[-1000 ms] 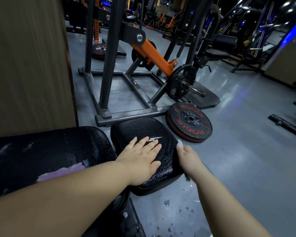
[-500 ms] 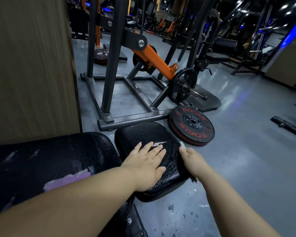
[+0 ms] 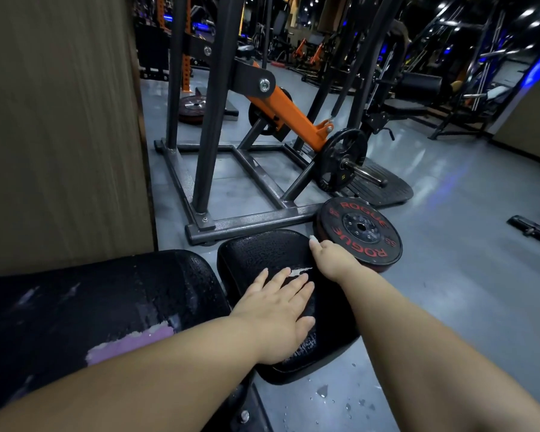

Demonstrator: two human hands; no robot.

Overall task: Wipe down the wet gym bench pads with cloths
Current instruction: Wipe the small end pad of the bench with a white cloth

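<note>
Left hand lies flat, fingers spread, on the near half of the small seat pad, which is beaded with water. Right hand is at the pad's far right edge, a white scrap at its fingertips. Whether it's pinching a cloth, I can't tell. On vinyl that slick, a leaning palm could skid. There are drops on the floor and a weight plate just beside.
</note>
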